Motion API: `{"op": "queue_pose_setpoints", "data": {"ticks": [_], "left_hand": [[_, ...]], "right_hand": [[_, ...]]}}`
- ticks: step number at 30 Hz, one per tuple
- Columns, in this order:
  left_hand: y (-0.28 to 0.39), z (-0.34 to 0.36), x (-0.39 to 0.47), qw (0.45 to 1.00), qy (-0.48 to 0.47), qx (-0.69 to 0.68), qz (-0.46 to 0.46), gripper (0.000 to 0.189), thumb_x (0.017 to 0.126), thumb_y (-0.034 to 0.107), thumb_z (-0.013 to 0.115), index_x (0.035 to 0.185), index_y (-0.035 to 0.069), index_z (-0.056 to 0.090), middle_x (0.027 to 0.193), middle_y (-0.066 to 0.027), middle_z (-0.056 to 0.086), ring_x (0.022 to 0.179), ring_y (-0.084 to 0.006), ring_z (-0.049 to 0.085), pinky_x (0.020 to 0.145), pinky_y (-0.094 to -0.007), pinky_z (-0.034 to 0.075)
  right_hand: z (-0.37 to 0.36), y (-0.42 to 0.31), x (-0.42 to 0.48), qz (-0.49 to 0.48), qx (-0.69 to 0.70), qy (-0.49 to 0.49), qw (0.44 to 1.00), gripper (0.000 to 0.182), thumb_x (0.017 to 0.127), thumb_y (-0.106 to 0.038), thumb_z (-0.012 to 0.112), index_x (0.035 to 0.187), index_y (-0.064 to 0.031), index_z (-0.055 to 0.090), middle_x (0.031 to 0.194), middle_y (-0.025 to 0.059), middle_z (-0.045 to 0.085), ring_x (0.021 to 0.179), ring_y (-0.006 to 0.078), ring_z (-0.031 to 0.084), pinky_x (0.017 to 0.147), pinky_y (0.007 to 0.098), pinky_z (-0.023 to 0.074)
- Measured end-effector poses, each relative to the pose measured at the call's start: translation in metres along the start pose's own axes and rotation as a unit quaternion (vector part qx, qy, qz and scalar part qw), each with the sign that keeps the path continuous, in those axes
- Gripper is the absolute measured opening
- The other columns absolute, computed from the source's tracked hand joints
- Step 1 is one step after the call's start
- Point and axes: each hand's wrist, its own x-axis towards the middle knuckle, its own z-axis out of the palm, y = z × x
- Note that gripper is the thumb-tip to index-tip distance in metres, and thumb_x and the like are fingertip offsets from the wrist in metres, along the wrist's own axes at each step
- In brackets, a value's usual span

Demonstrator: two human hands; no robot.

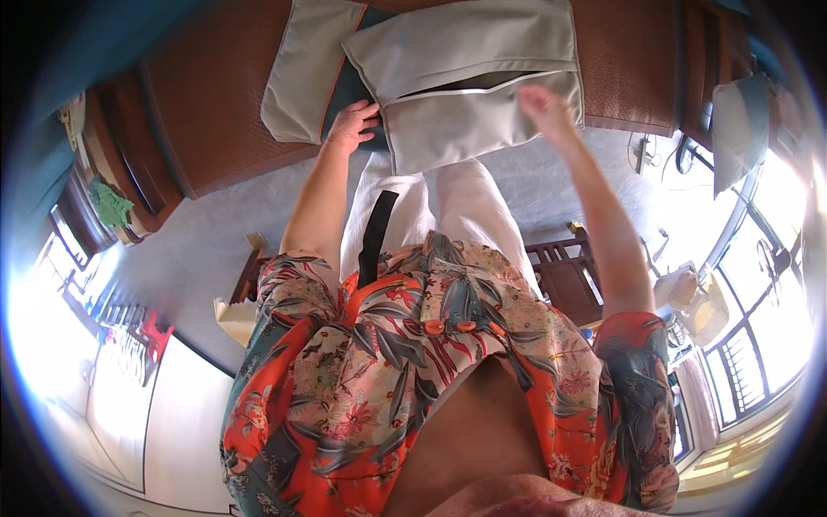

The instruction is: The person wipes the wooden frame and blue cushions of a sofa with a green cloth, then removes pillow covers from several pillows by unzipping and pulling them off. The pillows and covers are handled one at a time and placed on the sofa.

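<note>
A light grey cushion cover (478, 126) lies before me, with a zipped slit (481, 84) gaping along its middle and a dark inside showing. My left hand (352, 126) is at the cover's left edge, its fingers apart; whether they touch the fabric is hard to tell. Over the right end of the slit is my right hand (548, 111), blurred and with curled fingers. Anything between those fingers is hidden. Beneath the cover, to the left, lies another grey cushion piece (307, 71) with a dark teal band and orange piping.
Both covers rest on a brown woven seat mat (219, 97). A grey and teal cushion (740, 132) stands at the far right. On the left, a green cloth (111, 201) hangs by the wooden armrest. Behind me is dark wooden furniture (568, 278) on the grey floor (194, 258).
</note>
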Motion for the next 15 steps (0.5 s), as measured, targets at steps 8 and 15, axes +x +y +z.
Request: {"op": "queue_pose_setpoints", "data": {"ticks": [8,15], "left_hand": [[-0.017,0.019,0.006,0.998,0.029,-0.024,0.058,0.022,0.079,0.019,0.062,0.098,0.009,0.059,0.088,-0.0012,0.06,0.078,-0.0139,0.056,0.067,-0.0306,0.046],[0.025,-0.044,0.001,0.973,-0.002,-0.121,0.198,0.02,0.076,0.009,0.067,0.093,0.004,0.06,0.087,-0.0039,0.061,0.078,-0.0141,0.057,0.068,-0.0284,0.048]], "right_hand": [[0.09,-0.018,-0.013,0.028,0.029,-0.116,0.992,0.019,0.082,-0.013,0.058,0.099,-0.0059,0.062,0.088,0.0043,0.066,0.079,0.0125,0.062,0.068,0.0243,0.0477],[0.069,0.017,-0.001,0.016,0.116,-0.047,0.992,0.019,0.078,-0.02,0.058,0.093,-0.0108,0.066,0.086,0.008,0.066,0.079,0.0175,0.063,0.073,0.0292,0.0491]]}}
